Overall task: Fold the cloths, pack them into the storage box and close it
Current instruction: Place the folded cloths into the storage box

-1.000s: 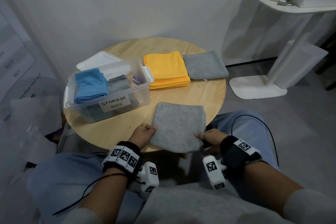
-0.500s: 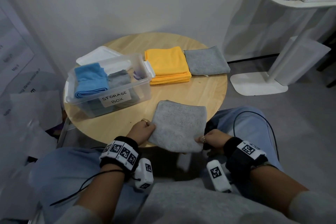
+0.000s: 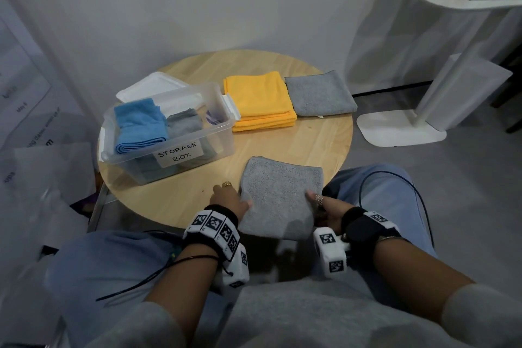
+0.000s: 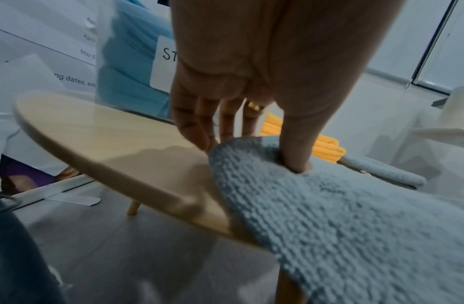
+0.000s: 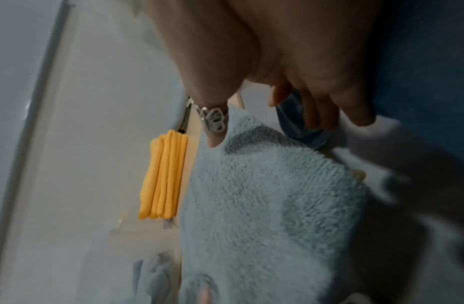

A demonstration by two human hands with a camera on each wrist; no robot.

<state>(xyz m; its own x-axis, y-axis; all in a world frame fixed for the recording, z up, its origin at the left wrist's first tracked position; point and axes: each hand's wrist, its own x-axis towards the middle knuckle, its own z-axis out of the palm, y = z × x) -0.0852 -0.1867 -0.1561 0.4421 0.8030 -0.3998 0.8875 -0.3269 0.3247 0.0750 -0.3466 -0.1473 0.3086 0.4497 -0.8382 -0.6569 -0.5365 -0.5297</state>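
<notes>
A folded grey cloth (image 3: 279, 195) lies at the near edge of the round wooden table (image 3: 296, 144), its near end hanging over the rim. My left hand (image 3: 240, 201) pinches its left edge, thumb on top and fingers underneath, as the left wrist view shows on the grey cloth (image 4: 355, 216). My right hand (image 3: 317, 202) holds the right edge, its ringed thumb on top of the grey cloth (image 5: 264, 205) and its fingers below. The clear storage box (image 3: 217, 147) stands open at the left, with a blue cloth (image 3: 138, 124) and a grey cloth (image 3: 183, 123) inside.
The white lid (image 3: 149, 87) lies behind the box. Folded yellow cloths (image 3: 258, 99) and another folded grey cloth (image 3: 319, 93) sit at the back of the table. A white stand base (image 3: 395, 130) is on the floor to the right. My knees flank the table.
Both hands keep hold of the grey cloth's side edges. The cloth has barely shifted at the table's near edge; my right thumb now sits a little farther up its right edge.
</notes>
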